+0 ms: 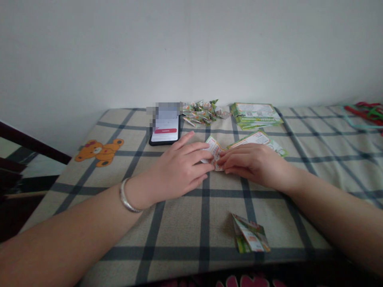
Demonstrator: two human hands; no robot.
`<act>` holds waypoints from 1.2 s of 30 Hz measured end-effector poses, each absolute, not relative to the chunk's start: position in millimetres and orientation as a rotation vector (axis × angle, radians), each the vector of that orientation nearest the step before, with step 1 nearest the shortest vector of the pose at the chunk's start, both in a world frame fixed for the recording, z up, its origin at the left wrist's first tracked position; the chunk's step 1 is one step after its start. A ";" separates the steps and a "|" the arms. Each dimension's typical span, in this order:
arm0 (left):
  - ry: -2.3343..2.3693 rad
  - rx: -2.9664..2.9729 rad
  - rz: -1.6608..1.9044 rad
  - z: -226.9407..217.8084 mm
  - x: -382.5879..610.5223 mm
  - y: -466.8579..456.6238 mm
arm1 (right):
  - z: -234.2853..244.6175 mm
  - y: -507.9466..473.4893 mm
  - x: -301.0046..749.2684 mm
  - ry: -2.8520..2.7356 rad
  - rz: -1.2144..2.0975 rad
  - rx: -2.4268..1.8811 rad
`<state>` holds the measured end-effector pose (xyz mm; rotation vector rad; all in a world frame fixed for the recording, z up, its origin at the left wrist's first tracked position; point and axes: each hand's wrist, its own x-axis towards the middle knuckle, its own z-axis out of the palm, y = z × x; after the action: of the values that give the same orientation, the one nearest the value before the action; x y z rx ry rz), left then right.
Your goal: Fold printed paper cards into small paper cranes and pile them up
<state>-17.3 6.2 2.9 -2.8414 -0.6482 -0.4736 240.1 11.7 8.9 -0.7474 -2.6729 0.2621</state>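
Observation:
A small printed paper [214, 148] with creases lies on the checked cloth between my two hands. My left hand [182, 165], a silver bangle on its wrist, is spread flat with its fingertips on the paper's left side. From the right, my right hand [254, 161] has its fingers bent together over the paper's right edge; its thumb is partly hidden. Under and behind that hand sits a flat printed leaflet [251, 139]. Nearer to me, a folded paper piece [250, 235] rests apart from both hands.
At the back, a phone [165, 131] with a lit screen lies beside a pile of folded paper pieces [203, 112]. A stack of leaflets [255, 113] is right of them. Red and green items [366, 113] lie far right. A wall [191, 52] closes off the back.

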 end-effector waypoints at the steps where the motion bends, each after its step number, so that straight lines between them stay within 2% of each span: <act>1: -0.644 -2.843 -0.477 3.0 -17.3 6.2 | 8.4 11.6 239.4 -2.672 0.279 -0.748; 6: -0.600 -2.879 -0.495 2.9 -16.8 7.2 | 7.2 16.6 240.2 -2.654 0.337 -0.779; 16: -0.566 -2.943 -0.465 -0.6 -17.7 7.5 | 1.2 21.5 239.9 -2.459 0.197 -1.075; 28: -0.566 -2.951 -0.518 0.1 -15.9 6.2 | -6.6 27.3 228.4 -2.325 0.330 -1.126; 36: -0.589 -2.942 -0.543 -1.3 -15.4 5.7 | -9.0 28.5 226.2 -2.359 0.224 -1.131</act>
<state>-15.4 5.7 -1.3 -2.9425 -0.5886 -0.5430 226.2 28.5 -9.0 -1.1307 -2.3592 0.2236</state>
